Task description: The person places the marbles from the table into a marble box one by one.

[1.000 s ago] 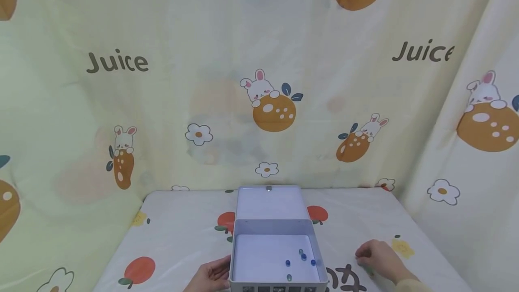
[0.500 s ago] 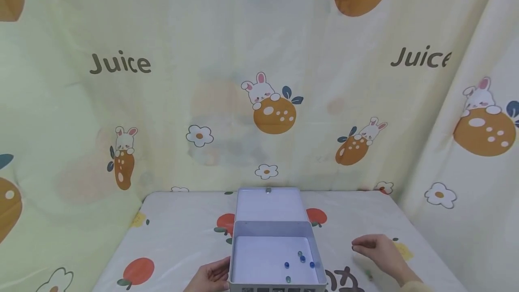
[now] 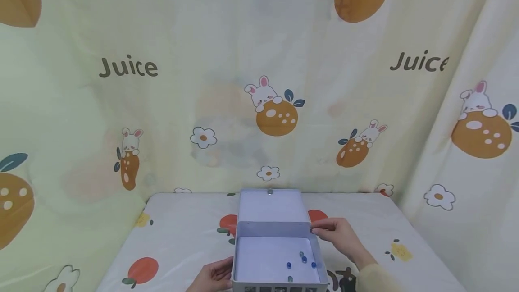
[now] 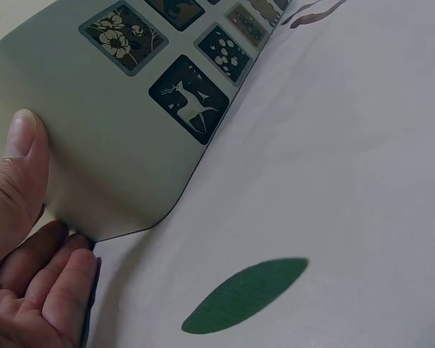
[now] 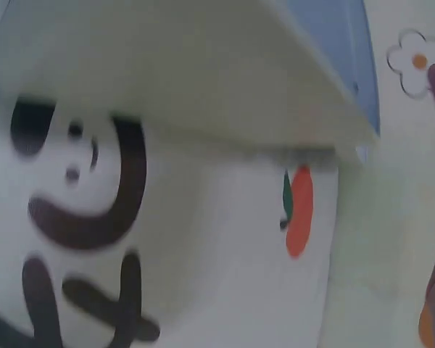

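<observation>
A white box (image 3: 261, 251) stands on the table, its lid (image 3: 271, 206) swung back with a small clasp at the far edge. Several blue and greenish glass marbles (image 3: 304, 259) lie on its floor, mostly toward the right. My left hand (image 3: 211, 275) holds the box's front left corner. In the left wrist view its thumb (image 4: 22, 141) lies against the picture-printed wall, the other fingers curled by the lower corner. My right hand (image 3: 342, 240) is at the box's right rim, thumb and forefinger pinching a small dark marble, mostly hidden by the fingertips.
A table covered with a white fruit-print cloth (image 3: 182, 224) lies under the box. Behind it hangs a patterned curtain (image 3: 219, 35), with another panel (image 3: 486, 170) along the right side.
The right hand has lifted off the cloth at the right and moved left and away from me to the box's rim, carrying a small marble. The left hand keeps its hold.
</observation>
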A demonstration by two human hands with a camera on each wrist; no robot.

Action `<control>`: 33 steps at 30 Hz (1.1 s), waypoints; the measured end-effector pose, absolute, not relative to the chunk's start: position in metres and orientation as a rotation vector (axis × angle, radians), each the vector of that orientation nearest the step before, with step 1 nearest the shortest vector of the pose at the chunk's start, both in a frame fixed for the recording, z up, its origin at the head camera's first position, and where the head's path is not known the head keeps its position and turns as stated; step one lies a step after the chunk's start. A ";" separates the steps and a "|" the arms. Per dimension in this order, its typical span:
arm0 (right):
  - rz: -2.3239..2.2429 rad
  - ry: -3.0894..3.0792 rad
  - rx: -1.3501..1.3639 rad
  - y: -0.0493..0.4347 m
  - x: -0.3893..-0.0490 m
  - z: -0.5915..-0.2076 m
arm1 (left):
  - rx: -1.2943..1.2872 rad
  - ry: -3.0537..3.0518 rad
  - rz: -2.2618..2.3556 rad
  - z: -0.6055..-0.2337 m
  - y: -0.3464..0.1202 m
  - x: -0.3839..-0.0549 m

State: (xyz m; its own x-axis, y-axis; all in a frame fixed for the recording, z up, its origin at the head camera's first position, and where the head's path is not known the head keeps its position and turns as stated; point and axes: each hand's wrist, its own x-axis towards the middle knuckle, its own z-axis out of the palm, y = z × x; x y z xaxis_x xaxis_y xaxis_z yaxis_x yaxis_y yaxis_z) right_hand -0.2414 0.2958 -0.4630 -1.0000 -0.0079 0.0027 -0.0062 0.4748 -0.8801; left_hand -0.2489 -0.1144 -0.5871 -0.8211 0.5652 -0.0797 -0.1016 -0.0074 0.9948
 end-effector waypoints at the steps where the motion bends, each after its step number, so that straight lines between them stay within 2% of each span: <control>1: -1.568 2.710 -0.034 0.289 -0.245 -0.464 | 0.484 1.803 1.881 -0.588 -0.113 -0.249; 7: -1.380 2.794 -0.013 0.260 -0.259 -0.474 | 0.488 1.786 1.892 -0.589 -0.108 -0.248; 15: -1.335 2.812 0.044 0.251 -0.259 -0.471 | 0.484 1.793 1.888 -0.586 -0.108 -0.248; 25: -1.354 2.800 0.080 0.252 -0.262 -0.470 | 0.481 1.806 1.885 -0.584 -0.111 -0.247; 33: -1.493 2.735 0.032 0.278 -0.254 -0.468 | 0.478 1.802 1.888 -0.584 -0.114 -0.247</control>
